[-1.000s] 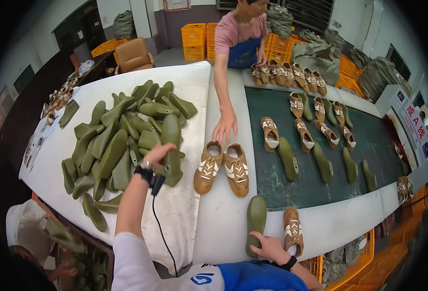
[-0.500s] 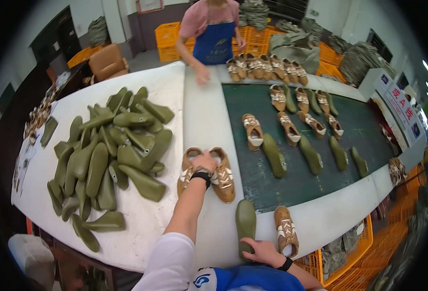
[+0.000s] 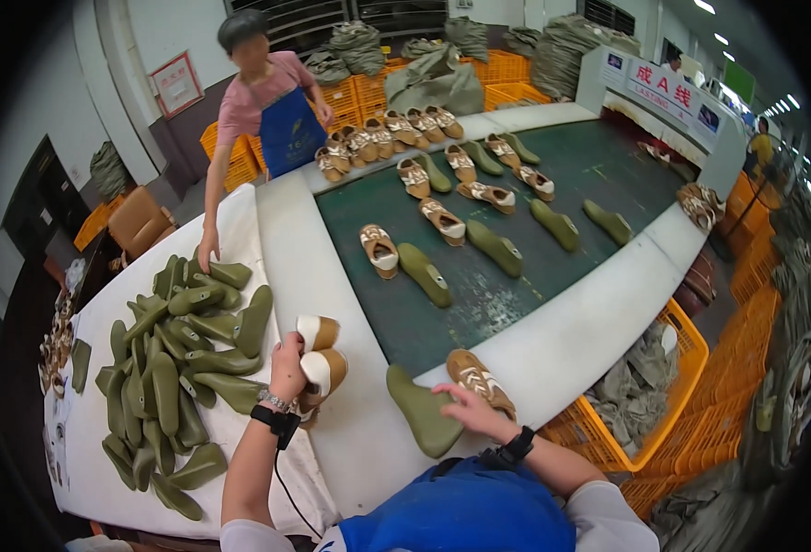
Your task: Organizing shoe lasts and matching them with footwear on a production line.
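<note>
My left hand (image 3: 287,368) grips a pair of brown sneakers (image 3: 324,373), tipped so their pale heel ends and soles face up, above the white strip beside the green belt. Fingers spread, my right hand (image 3: 472,411) hovers at or lightly touches an olive-green shoe last (image 3: 424,411); contact is hard to tell. Just beyond that hand a single brown sneaker with white stripes (image 3: 481,382) lies on the white border, partly covered by the fingers. To the left, a big heap of green shoe lasts (image 3: 164,377) covers part of the white table (image 3: 267,465).
Sneakers and lasts lie in rows on the green belt (image 3: 534,285). A row of sneakers (image 3: 391,133) lines its far edge. Across the table a co-worker in a blue apron (image 3: 292,133) reaches into the heap. An orange crate (image 3: 640,442) holding grey cloth stands at right.
My view has swung right. My left hand has tipped the pair of sneakers up. My right hand has loosened from the last, now turned. The co-worker's hand has moved onto the heap.
</note>
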`<state>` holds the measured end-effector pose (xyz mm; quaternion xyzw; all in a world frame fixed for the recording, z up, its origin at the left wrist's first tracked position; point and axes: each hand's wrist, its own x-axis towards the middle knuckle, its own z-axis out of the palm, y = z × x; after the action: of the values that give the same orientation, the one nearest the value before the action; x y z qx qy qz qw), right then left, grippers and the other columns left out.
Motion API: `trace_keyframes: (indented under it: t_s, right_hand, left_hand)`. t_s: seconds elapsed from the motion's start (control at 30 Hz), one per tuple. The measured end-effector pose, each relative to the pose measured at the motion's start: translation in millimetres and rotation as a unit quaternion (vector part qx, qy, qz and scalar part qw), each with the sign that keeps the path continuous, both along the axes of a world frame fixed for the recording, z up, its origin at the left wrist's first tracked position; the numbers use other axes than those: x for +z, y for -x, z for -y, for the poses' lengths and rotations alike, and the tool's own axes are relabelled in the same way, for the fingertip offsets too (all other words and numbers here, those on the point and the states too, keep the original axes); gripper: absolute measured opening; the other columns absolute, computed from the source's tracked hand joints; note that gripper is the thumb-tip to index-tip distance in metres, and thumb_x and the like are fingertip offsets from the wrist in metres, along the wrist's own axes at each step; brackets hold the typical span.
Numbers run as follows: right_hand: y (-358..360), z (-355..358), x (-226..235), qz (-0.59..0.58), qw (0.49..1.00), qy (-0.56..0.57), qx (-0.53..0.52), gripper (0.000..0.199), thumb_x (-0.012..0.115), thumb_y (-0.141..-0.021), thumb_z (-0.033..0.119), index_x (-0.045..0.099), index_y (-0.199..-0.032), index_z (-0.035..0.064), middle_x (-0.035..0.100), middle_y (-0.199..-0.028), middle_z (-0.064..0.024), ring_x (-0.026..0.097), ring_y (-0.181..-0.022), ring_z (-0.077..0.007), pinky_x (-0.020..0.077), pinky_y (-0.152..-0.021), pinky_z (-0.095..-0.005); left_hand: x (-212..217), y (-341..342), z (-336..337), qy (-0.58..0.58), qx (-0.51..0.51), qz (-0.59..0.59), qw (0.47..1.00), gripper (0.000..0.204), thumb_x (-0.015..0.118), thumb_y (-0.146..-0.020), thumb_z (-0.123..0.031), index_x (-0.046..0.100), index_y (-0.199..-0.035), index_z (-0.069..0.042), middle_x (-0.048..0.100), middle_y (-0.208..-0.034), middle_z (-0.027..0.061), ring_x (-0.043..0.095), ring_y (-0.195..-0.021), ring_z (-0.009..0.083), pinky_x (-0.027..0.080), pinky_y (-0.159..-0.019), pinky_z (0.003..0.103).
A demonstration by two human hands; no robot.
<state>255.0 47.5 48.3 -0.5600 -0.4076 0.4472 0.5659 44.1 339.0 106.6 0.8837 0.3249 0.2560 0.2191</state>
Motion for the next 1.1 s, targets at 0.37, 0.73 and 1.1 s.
trace_keyframes:
  t_s: [0.37,0.73,1.1]
  right_hand:
    - [-117,89,89,0.285,0.943,0.11,-0.134,0.042,0.059,-0.075,0.014,0.052,-0.116,0.0102,0.059,-0.08,-0.0081,0.057,-0.07,-0.0096,0.0457,-0.061,-0.0243]
    - [-143,84,67,-0.035,0.991,-0.014,-0.13,0.039,0.053,-0.079,0.001,0.048,-0.117,0.0044,0.058,-0.097,-0.0051,0.058,-0.078,-0.0086,0.0483,-0.067,-0.0218]
    - [-41,-73,65,0.144,0.983,-0.011,0.115,0.039,0.059,-0.075,0.02,0.053,-0.112,0.0122,0.055,-0.061,-0.0054,0.058,-0.059,-0.0138,0.0465,-0.057,-0.029]
  left_hand:
    - [-51,-76,166,-0.214,-0.428,-0.216,0.851,0.012,0.051,-0.074,-0.01,0.054,-0.086,-0.011,0.057,-0.087,0.0041,0.051,-0.103,0.0216,0.032,-0.099,0.042]
    - [-95,-147,217,-0.207,-0.547,-0.114,0.803,0.015,0.048,-0.077,-0.013,0.051,-0.091,-0.009,0.051,-0.1,0.01,0.043,-0.116,0.0278,0.028,-0.105,0.045]
    - [-54,-62,245,0.167,-0.237,-0.13,0.948,0.031,0.051,-0.08,-0.008,0.054,-0.11,-0.007,0.056,-0.111,0.0184,0.055,-0.102,0.0325,0.044,-0.087,0.042]
